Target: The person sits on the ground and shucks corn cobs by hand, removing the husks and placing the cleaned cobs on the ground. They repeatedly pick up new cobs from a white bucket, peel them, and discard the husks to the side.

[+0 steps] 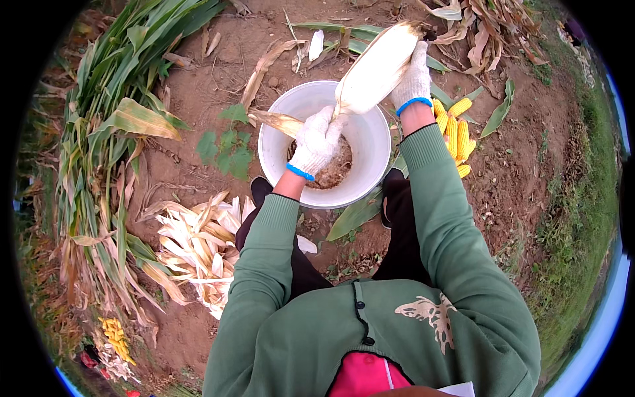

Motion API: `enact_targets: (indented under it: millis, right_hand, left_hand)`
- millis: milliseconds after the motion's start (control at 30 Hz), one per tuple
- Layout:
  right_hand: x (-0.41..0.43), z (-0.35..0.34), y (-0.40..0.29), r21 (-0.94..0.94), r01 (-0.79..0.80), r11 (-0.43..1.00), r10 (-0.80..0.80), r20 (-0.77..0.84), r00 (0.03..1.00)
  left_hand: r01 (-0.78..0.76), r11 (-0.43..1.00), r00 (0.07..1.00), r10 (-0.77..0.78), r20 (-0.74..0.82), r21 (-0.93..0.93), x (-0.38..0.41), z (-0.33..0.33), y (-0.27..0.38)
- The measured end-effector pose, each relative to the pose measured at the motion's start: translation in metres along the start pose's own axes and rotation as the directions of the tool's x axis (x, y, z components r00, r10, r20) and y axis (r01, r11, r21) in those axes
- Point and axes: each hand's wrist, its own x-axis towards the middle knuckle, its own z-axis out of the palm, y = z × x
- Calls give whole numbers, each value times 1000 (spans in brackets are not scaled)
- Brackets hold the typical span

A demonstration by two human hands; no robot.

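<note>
Above the far right rim of a white plastic bucket (268, 168), an ear of corn in its pale dry husk (377, 69) is held between both hands. My left hand (316, 139), in a white knit glove with a blue cuff, pinches the pointed husk tip over the bucket. A strip of dry husk (278, 121) sticks out beside that hand. My right hand (415, 74), gloved alike, grips the ear near its stem end. The side of the ear turned away from the camera is hidden. Brown matter (330, 176) lies at the bucket's bottom.
Husked yellow corn ears (452, 131) lie right of the bucket. A heap of peeled husks (203, 243) lies at the lower left. Cut corn stalks (99, 149) line the left side; dry leaves (486, 34) lie at the upper right. A small green plant (230, 146) grows beside the bucket.
</note>
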Motion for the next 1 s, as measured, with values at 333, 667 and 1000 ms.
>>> enact_targets:
  millis: [333,667,1000]
  right_hand:
    - [-2,-15,14,-243,-313,918,292,-117,949]
    - [-45,-4,21,-374,-385,844,421,17,907]
    - [-46,-5,-21,-724,281,631,-228,173,958]
  left_hand:
    - [-186,811,858,410,-310,555,-3,-19,12]
    - [-141,734,877,404,-259,665,2,-37,13]
    - [-113,638,872,431,-232,761,-1,-39,16]
